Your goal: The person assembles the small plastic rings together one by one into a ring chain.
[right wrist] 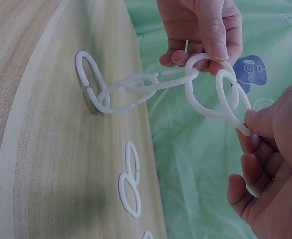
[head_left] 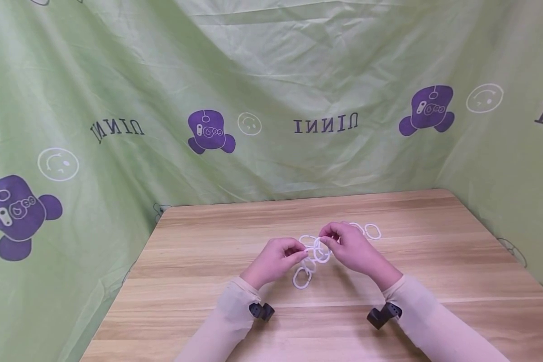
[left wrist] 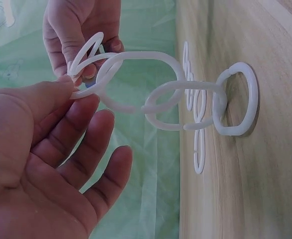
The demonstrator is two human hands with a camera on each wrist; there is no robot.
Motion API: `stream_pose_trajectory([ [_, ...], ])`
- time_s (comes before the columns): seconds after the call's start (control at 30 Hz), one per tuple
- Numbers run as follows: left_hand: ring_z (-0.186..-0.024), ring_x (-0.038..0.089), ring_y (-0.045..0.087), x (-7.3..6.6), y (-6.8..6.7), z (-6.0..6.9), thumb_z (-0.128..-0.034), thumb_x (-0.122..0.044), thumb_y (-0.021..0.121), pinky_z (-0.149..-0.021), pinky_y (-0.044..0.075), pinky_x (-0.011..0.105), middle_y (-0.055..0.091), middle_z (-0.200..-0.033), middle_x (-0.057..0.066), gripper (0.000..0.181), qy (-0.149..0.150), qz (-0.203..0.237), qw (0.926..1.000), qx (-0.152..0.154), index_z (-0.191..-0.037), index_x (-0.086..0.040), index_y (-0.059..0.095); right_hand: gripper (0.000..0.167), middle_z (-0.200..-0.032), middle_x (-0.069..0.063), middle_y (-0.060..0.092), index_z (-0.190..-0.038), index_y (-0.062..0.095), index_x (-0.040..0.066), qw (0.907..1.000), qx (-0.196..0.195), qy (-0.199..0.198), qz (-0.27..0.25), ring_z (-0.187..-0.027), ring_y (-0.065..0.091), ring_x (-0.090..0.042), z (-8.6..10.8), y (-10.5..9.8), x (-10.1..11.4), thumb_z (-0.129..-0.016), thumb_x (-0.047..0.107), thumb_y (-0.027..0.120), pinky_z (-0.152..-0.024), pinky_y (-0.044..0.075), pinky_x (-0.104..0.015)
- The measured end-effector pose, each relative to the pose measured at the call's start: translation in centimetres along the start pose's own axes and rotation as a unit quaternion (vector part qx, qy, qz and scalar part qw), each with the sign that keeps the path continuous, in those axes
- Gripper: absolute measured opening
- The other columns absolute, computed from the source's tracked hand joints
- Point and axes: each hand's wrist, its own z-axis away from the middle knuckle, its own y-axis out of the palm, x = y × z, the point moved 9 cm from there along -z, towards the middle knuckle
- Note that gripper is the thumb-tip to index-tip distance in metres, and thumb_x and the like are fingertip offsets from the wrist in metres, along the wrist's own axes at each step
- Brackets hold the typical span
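Note:
My left hand (head_left: pixel 278 259) pinches a white plastic C-shaped chain link (right wrist: pixel 188 92) between thumb and fingertips, the other fingers loosely bent. From it a short chain of joined links hangs down, and its end link (left wrist: pixel 254 99) touches the table. My right hand (head_left: pixel 350 246) pinches another white link (right wrist: pixel 222 99) by its edge. That link crosses the one in my left hand; whether it is fully hooked through I cannot tell. Both hands are close together above the table.
The wooden table (head_left: pixel 199 301) bears further white links (right wrist: pixel 122 191) beyond my hands, some touching or joined. A green printed cloth (head_left: pixel 271 166) hangs behind the table and along its sides. A black wrist camera (head_left: pixel 382 315) sits on the right wrist.

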Motion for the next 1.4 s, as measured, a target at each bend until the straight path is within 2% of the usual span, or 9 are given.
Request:
stream_pose_trajectory([
  [0.27,-0.074,0.006,0.061,-0.3,-0.2,0.1,-0.0939,-0.019,0.069,-0.069,0.053,0.025,0.069,-0.086,-0.004,0.013,0.009,0.001,0.9999,-0.004,-0.096,-0.008,0.074,0.009,-0.081,0.007,0.058,-0.092,0.067,0.01,0.9999,-0.007,-0.015,0.002,-0.078,0.051,-0.014,0.1,0.1,0.3,-0.092,0.018,0.071,-0.067,0.046,-0.032],
  [0.43,-0.076,0.007,0.062,-0.5,-0.1,0.1,-0.092,-0.02,0.071,-0.071,0.053,0.026,0.069,-0.085,-0.007,0.01,0.013,0.007,0.9999,0.005,-0.095,-0.011,0.074,0.013,-0.079,0.007,0.057,-0.092,0.066,0.008,0.9995,-0.021,-0.023,-0.006,-0.075,0.051,-0.015,0.0,-0.1,0.7,-0.093,0.02,0.069,-0.066,0.046,-0.032],
  [0.6,-0.076,0.007,0.063,-0.3,0.0,0.0,-0.0921,-0.023,0.071,-0.071,0.053,0.026,0.069,-0.084,-0.009,0.01,0.007,0.007,0.9999,0.009,-0.094,-0.014,0.074,0.009,-0.078,0.005,0.056,-0.092,0.066,0.009,0.9994,-0.022,-0.011,-0.025,-0.073,0.051,-0.015,0.0,0.0,0.6,-0.094,0.017,0.067,-0.064,0.046,-0.031],
  [0.87,-0.07,0.006,0.058,0.5,-0.7,-0.1,-0.0915,-0.023,0.071,-0.064,0.05,0.025,0.066,-0.078,-0.01,0.011,-0.013,-0.013,0.9993,-0.034,-0.09,-0.012,0.073,0.008,-0.083,0.001,0.059,-0.096,0.064,0.009,0.9957,-0.04,0.017,-0.081,-0.07,0.054,-0.02,0.2,0.0,0.8,-0.096,0.017,0.065,-0.061,0.047,-0.03],
  [1.17,-0.072,0.007,0.06,0.4,-0.8,0.0,-0.0925,-0.025,0.07,-0.067,0.052,0.027,0.067,-0.08,-0.008,0.015,-0.012,0.003,0.9991,-0.04,-0.092,-0.01,0.073,0.007,-0.082,0.0,0.06,-0.096,0.064,0.009,0.9879,-0.089,0.013,-0.126,-0.073,0.054,-0.019,0.1,-0.3,1.5,-0.096,0.015,0.065,-0.062,0.046,-0.028],
  [1.4,-0.076,0.012,0.062,0.7,-1.9,0.0,-0.0934,-0.022,0.069,-0.071,0.053,0.029,0.069,-0.085,-0.002,0.014,-0.009,0.027,0.9955,-0.09,-0.094,-0.009,0.073,0.009,-0.085,-0.002,0.06,-0.098,0.063,0.009,0.9832,-0.089,0.018,-0.159,-0.077,0.055,-0.02,0.1,0.0,1.1,-0.096,0.018,0.065,-0.066,0.047,-0.028],
])
